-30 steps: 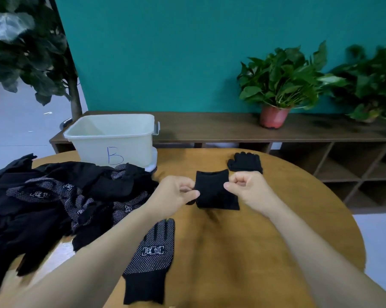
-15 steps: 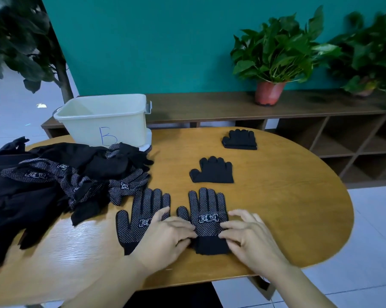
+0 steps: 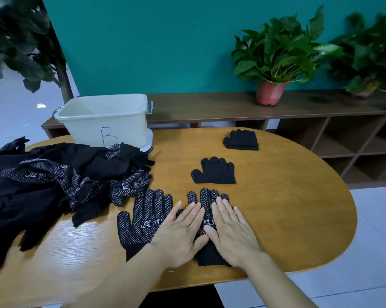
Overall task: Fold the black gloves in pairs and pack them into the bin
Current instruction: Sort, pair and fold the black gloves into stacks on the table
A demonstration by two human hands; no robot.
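Two dotted black gloves lie flat, palms up, near the table's front edge. My left hand [image 3: 180, 235] and my right hand [image 3: 230, 233] press side by side, fingers straight, on the right dotted glove [image 3: 206, 197]. The left dotted glove [image 3: 143, 221] lies just beside it, partly under my left hand. Farther back lie a folded black pair [image 3: 214, 171] and another folded pair [image 3: 241, 140]. A heap of loose black gloves [image 3: 61, 176] covers the table's left side. The cream bin [image 3: 107, 121], marked B, stands behind the heap.
The round wooden table [image 3: 287, 207] has bare wood at the right. Behind it runs a low wooden shelf [image 3: 209, 107] with a potted plant [image 3: 274, 61] and another plant at the far right. A leafy tree stands at the back left.
A second ago my hands pinched a folded pair up in the air. It now lies on the table; both hands have come down and flattened out on the right dotted glove.
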